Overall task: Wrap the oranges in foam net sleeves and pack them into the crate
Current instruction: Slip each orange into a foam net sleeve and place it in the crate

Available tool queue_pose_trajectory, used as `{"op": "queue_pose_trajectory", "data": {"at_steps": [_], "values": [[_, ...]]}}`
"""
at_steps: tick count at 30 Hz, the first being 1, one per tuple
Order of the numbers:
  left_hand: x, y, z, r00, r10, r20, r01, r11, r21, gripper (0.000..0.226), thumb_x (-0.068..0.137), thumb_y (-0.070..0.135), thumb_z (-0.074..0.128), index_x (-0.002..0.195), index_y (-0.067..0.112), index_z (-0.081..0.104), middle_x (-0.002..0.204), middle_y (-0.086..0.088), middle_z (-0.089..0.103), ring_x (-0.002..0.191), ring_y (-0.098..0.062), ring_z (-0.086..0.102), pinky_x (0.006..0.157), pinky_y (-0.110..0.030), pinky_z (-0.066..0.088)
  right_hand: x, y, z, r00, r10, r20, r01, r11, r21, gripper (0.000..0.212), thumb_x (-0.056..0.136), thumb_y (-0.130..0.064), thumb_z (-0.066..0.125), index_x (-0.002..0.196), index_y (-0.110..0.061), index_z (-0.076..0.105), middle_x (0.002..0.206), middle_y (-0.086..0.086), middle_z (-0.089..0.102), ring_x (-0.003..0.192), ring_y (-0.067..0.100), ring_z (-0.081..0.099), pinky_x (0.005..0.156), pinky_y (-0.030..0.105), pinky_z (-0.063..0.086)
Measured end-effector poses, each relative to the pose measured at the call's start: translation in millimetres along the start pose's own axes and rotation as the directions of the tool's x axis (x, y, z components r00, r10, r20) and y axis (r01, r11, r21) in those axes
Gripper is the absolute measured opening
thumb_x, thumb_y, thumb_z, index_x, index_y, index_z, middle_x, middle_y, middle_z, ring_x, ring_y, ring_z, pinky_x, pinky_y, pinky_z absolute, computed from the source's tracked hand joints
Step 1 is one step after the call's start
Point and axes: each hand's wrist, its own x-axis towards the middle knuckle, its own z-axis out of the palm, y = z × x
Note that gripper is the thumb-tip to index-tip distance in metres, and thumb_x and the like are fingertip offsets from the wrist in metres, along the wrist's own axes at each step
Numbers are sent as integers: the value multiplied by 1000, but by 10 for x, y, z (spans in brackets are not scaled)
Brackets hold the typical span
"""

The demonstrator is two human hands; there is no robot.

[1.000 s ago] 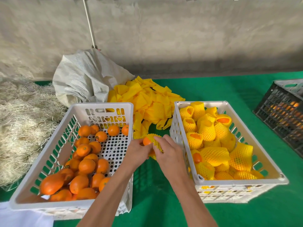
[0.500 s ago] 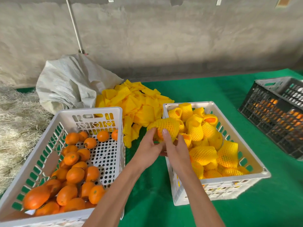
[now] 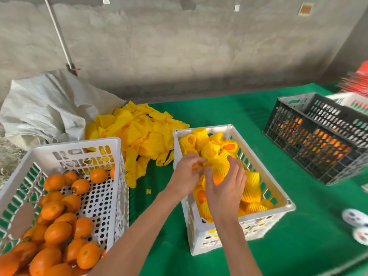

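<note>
Here, both hands set a wrapped orange [image 3: 220,172] into the white crate [image 3: 264,166].

The right hand [image 3: 227,186] curls its grip round the netted fruit from the near side; the left hand [image 3: 186,176] pinches the sleeve's edge with bent fingers. The crate holds more sleeved oranges [image 3: 207,142]. Bare oranges [image 3: 57,232] fill the left crate [image 3: 117,196], and loose foam sleeves [image 3: 143,132] lie heaped between the two on the green surface [image 3: 298,246].

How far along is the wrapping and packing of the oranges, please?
Done: many sleeved oranges fill the right crate. In hand: the right hand and left hand set a wrapped orange there. Left: loose oranges in the left crate.
</note>
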Motion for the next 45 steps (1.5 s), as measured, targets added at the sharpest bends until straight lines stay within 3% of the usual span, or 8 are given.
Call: {"op": "queue_pose_trajectory", "data": {"at_steps": [10,16,22,29,36,39,43,45], "values": [[-261,-645,-1114,902,7,-432,67,985,157,21,99,11,66,119,12,72,125,-1,64,120,-20,58,104,-39,48,-465,-578,930,913,-214,347,215,976,36,52,100,-40,59,143,-14,49,141,4,55,134,23,48,112,40,41],[-332,-1282,-1730,718,-212,-663,248,968,-40,45,107,36,51,144,10,51,139,-5,58,122,-18,56,92,-32,45,-397,-618,1723,820,-221,528,283,958,-38,50,103,-40,53,148,-20,45,148,-1,51,137,19,45,113,34,39],[-226,-2200,-2123,760,-405,-509,496,867,51,56,102,14,60,154,8,38,155,-16,43,144,-34,40,115,-47,39,-368,-506,2533,657,-159,737,309,949,-71,56,101,-36,58,151,-27,38,144,-1,49,127,22,51,105,37,45],[149,-2829,-2302,726,-611,-316,688,651,321,83,98,14,64,163,17,14,170,-16,9,146,-37,40,105,-44,47,-417,-373,3183,460,-101,882,317,947,-57,80,94,-33,70,158,-28,22,156,1,34,133,29,49,108,45,46],[283,-3078,-2327,734,-587,-341,676,583,450,85,93,11,68,159,13,14,153,-18,44,127,-37,56,93,-45,52,-425,-262,3497,296,-185,937,395,917,56,86,96,-26,67,161,-26,13,164,2,27,137,31,49,109,48,45],[238,-3041,-2297,746,-560,-362,661,550,511,88,92,6,67,159,16,12,152,-17,44,108,-34,67,77,-40,56,-478,-382,3503,375,-83,923,111,993,44,45,104,-39,53,146,-24,46,143,16,58,128,38,58,110,55,46],[118,-2834,-2286,727,-565,-389,685,571,452,83,95,33,70,158,18,19,142,-13,54,112,-32,65,77,-40,56,-438,-370,3341,513,-79,855,94,995,36,62,94,-19,71,146,-27,39,133,2,59,119,20,61,104,44,52],[52,-2650,-2335,708,-555,-437,703,612,363,71,92,50,70,149,19,39,130,-7,61,111,-28,63,83,-41,56,-354,-400,3198,605,-48,795,-48,994,97,47,90,-16,76,127,-32,51,114,-8,63,101,7,63,93,40,58]]}}
